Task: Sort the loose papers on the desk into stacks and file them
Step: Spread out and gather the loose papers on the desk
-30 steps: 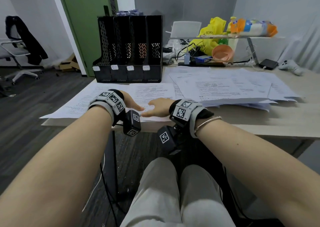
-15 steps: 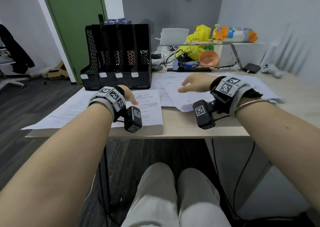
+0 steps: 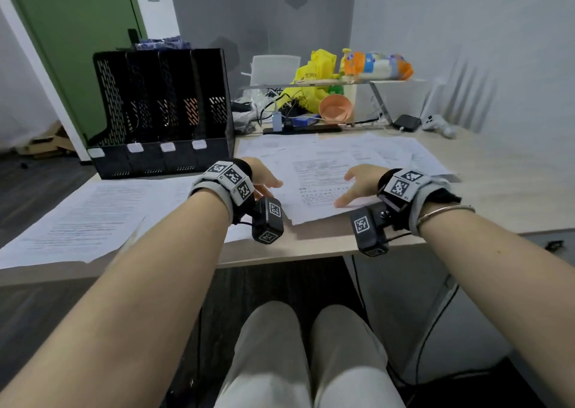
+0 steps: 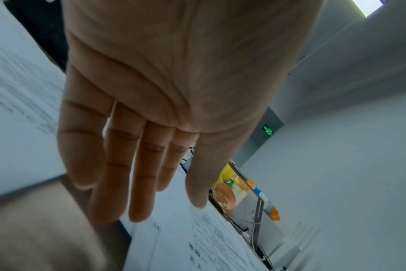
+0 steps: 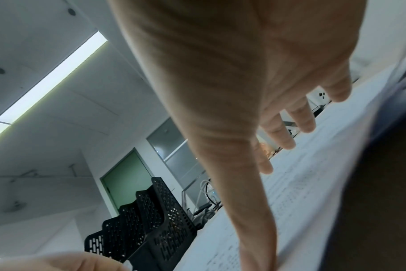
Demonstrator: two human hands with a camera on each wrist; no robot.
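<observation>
Since the earlier frame, both hands are brought near-centre. Left hand (image 3: 263, 179) and right hand (image 3: 361, 183) lie flat, fingers straight, on papers (image 3: 323, 171) right of organiser (image 3: 161, 112). Sheets should be squared first.

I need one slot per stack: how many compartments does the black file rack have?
4, side by side in the black file rack at the desk's back left, each with a white label at its front.

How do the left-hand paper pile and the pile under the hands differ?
The left pile lies untouched and overhangs the desk edge at its near corner; the right pile has the left hand and right hand on it, fingers straight. The right pile is more fanned out. Both are white printed sheets lying flat.
</observation>
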